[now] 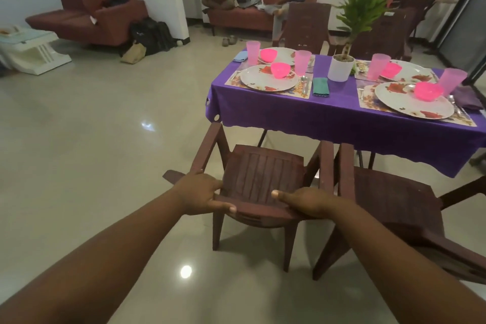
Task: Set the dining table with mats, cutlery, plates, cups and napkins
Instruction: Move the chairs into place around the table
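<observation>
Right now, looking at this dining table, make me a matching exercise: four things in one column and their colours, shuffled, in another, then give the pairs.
Things:
1. tablecloth
2. folded napkin by the near left plate
3. plant pot
4. chair gripped by the left hand and right hand

Colours:
A. white
B. dark brown
C. purple
D. teal green

Pairs: 1-C, 2-D, 3-A, 4-B
</observation>
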